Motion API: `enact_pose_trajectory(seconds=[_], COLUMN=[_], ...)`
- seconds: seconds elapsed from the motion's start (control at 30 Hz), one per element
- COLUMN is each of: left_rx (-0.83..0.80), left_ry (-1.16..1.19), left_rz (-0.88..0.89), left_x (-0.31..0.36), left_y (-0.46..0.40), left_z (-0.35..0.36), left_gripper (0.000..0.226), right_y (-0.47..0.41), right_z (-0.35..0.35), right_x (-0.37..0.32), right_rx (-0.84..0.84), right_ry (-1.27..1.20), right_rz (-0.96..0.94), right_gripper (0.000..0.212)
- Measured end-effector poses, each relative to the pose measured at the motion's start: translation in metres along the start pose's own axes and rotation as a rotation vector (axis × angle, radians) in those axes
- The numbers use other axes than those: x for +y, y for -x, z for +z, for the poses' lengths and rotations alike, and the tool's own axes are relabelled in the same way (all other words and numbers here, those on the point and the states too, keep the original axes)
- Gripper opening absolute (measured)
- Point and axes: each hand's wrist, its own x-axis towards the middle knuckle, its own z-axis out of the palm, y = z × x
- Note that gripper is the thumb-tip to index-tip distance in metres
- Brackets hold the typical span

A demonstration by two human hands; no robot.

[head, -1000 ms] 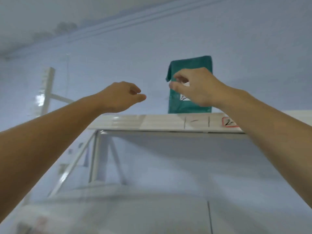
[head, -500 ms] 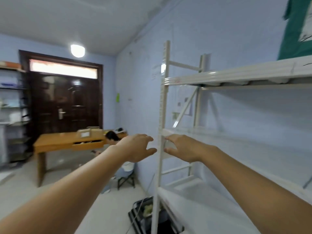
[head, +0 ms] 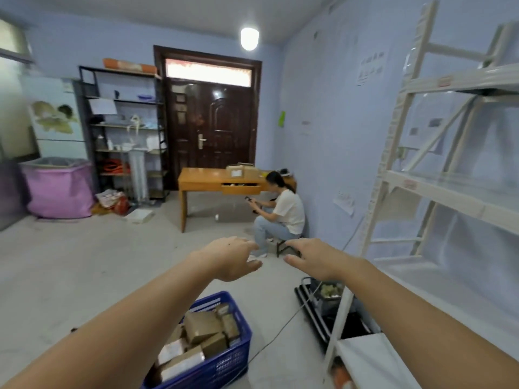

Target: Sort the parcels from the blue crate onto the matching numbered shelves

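A blue crate (head: 224, 360) stands on the floor at the bottom centre, filled with several brown cardboard parcels (head: 202, 329). My left hand (head: 230, 259) hangs in the air above and beyond the crate, fingers relaxed, holding nothing. My right hand (head: 311, 258) is level with it, a little to the right, also empty with loose fingers. The white shelving unit (head: 438, 189) runs along the right wall, with small red-framed labels (head: 410, 184) on its shelf edges. The green parcel is out of view.
A person (head: 283, 211) sits on a low stool by the right wall near a wooden desk (head: 219, 181). A black case (head: 323, 304) and a cable lie on the floor by the shelf post. A pink bin (head: 59, 189) and dark rack (head: 123, 130) stand far left.
My right hand let go of the green parcel on the top shelf. Both hands came down empty, and my view swung left and down from the shelves to the room and the crate.
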Motion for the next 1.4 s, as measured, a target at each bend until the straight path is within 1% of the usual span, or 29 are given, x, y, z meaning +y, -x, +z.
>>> enact_pose_trajectory(seconds=[0.17,0.33,0.53,0.93,1.1,1.23,1.4], left_rx=[-0.059,-0.057,-0.035,-0.054,-0.073,-0.133,-0.186], left_ry=[0.043,0.067,0.05,0.055,0.051,-0.01,-0.035], left_rz=[-0.111,-0.169,-0.215,-0.25,-0.188,-0.072,0.077], left_x=[-0.089,-0.167,-0.258,-0.437,-0.523,-0.586,-0.625], left_y=[0.06,0.079,0.059,-0.005,-0.041,-0.08,-0.141], left_z=[0.026,0.038,0.038,0.034,0.044,0.047,0.051], left_gripper=[0.058,0.059,0.059,0.058,0.058,0.058,0.057], right_y=[-0.035,-0.081,-0.165,-0.343,-0.411,-0.452,-0.473], right_z=[0.047,0.074,0.088,0.104,0.117,0.123,0.128], right_x=[-0.094,-0.162,-0.215,-0.296,-0.329,-0.344,-0.34], right_rx=[-0.045,-0.091,-0.088,-0.118,-0.118,-0.077,-0.074], right_ry=[0.001,0.013,0.016,0.013,0.012,-0.019,-0.061], right_rz=[-0.055,-0.119,-0.194,-0.247,-0.187,-0.062,0.134], right_gripper=[0.064,0.066,0.065,0.064,0.064,0.064,0.064])
